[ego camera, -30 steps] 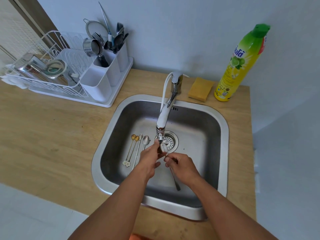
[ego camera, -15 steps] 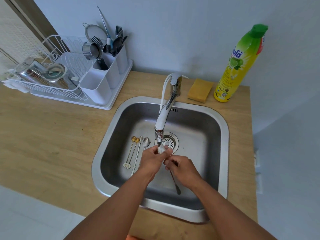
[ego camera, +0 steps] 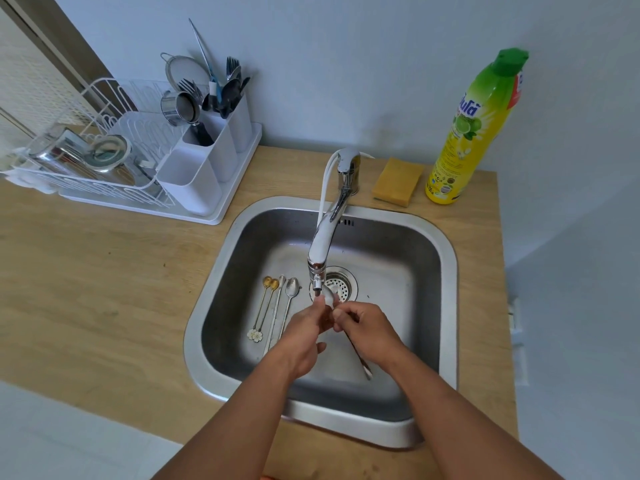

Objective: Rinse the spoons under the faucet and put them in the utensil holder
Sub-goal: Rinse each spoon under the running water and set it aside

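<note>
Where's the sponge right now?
The sponge lies on the counter behind the sink, between the faucet and the soap bottle.

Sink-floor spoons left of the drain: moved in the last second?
No. The four loose spoons lie in the same row beside the drain strainer, as before; only the head camera shifted slightly.

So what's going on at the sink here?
A person is rinsing a long-handled silver spoon under the white and chrome faucet. The right hand grips its handle while the left hand rubs the bowl at the spout. Four more slim spoons lie on the floor of the steel sink, waiting. The white utensil holder stands on the drying rack to the left.
</note>
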Motion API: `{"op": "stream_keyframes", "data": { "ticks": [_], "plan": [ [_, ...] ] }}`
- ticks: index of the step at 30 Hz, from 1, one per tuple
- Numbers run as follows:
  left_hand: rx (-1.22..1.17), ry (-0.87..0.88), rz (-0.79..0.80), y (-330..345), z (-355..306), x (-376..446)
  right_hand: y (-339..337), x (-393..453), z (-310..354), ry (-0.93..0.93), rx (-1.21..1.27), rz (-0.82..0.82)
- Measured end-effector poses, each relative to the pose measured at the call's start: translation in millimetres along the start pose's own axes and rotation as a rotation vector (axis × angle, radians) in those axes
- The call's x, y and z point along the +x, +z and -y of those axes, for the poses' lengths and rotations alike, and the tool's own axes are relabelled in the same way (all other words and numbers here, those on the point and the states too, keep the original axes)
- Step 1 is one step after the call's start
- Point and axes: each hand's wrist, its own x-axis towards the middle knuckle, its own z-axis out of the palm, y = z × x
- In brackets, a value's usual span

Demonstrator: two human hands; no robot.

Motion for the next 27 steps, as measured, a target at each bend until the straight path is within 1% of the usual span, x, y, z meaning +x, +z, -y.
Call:
{"op": "stream_keyframes", "data": {
  "ticks": [3, 6, 9, 11, 13, 15, 17, 20, 24, 27],
  "plan": [
    [-0.084, 0.025, 0.041, -6.1, -4.4, 3.8, 3.8, 0.6, 1.4, 0.058, 0.131, 0.087],
    [-0.182, 0.027, 0.087, -8.9, -7.4, 4.6, 3.8, 1.8, 2.2, 0.091, 0.237, 0.111],
    [-0.245, 0.052, 0.023, -8.4, -4.1, 6.5, 4.7, 3.2, 6.4, 0.033, 0.158, 0.119],
    [-0.179, 0.086, -0.083, -5.1, -5.4, 7.8, 7.9, 3.3, 5.2, -0.018, 0.036, 0.119],
    [-0.124, 0.121, -0.131, -1.0, -7.4, 8.1, 11.5, 3.6, 2.6, -0.044, -0.043, 0.099],
    [-0.063, 0.184, -0.16, 0.6, -8.5, 6.7, 13.2, 5.3, 2.2, -0.027, 0.006, 0.045],
    [0.06, 0.255, -0.173, -1.4, -6.2, 2.6, 13.3, 8.3, 4.4, -0.004, 0.111, -0.011],
    [0.169, 0.319, -0.206, -3.9, 1.5, -6.5, 14.8, 13.8, 9.3, 0.027, 0.196, -0.04],
    [0.177, 0.366, -0.232, -6.4, 9.9, -13.9, 17.7, 19.5, 10.5, 0.064, 0.239, -0.043],
    [0.274, 0.354, -0.235, -12.1, 13.0, -14.0, 15.1, 20.8, 13.8, 0.101, 0.294, -0.087]
  ]
}}
